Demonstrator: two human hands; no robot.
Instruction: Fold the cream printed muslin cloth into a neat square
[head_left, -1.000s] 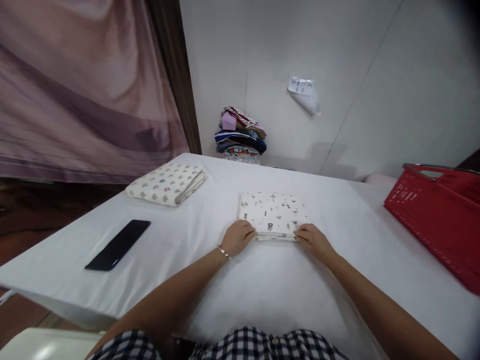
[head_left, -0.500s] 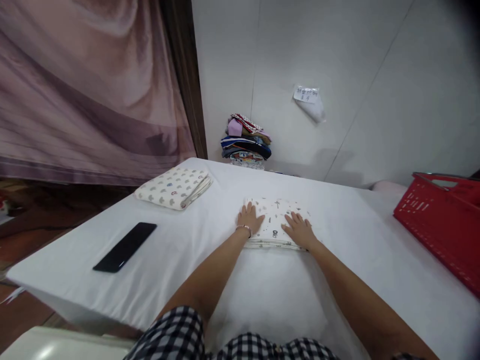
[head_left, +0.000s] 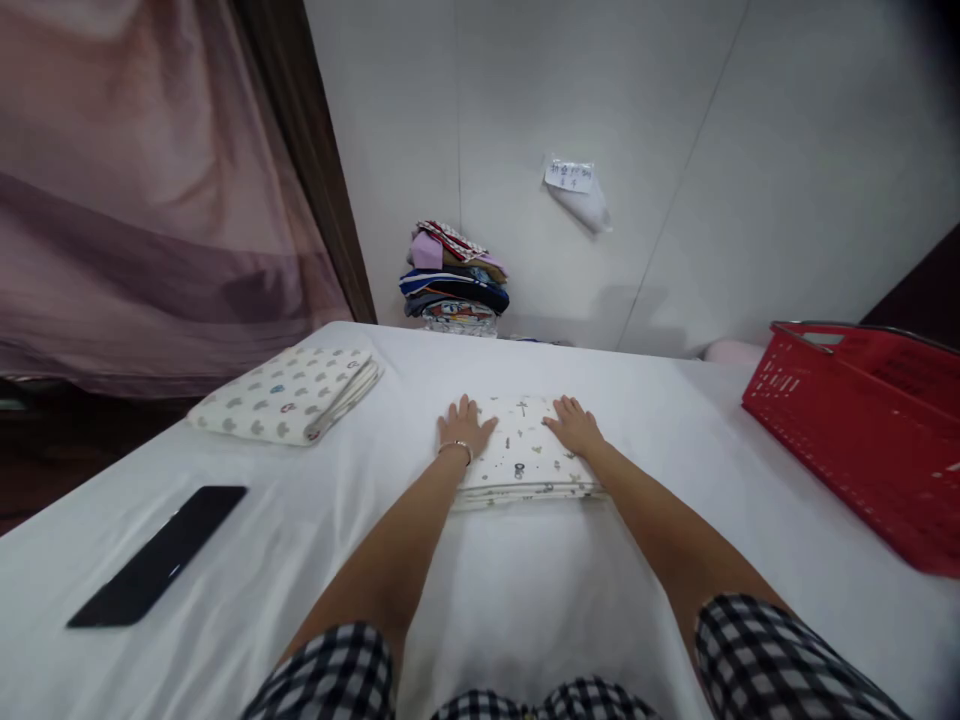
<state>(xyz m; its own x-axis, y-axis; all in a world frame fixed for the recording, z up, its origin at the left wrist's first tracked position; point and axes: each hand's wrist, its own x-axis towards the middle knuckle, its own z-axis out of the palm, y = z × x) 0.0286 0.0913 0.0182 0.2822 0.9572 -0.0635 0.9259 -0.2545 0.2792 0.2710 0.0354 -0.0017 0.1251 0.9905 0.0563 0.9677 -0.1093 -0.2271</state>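
In front of me a folded white cloth [head_left: 521, 445] with small dark prints lies flat on the white-covered table. My left hand [head_left: 463, 428], with a bracelet at the wrist, rests on the cloth's left edge with its fingers spread. On the right side of the same cloth lies my right hand [head_left: 576, 427], palm down, fingers apart. Neither hand grips anything. Layered folds show along the cloth's near edge.
A second folded cloth [head_left: 281, 395] with grey mushroom-like prints lies at the left, and a black phone-shaped slab [head_left: 161, 553] nearer me. On the right stands a red basket [head_left: 847, 430]. Stacked fabrics [head_left: 454, 280] sit beyond the table's far edge, by the wall.
My view has turned to the right and tilted slightly. The right hand has slid a little toward the cloth's far edge; both hands still lie on the cloth.
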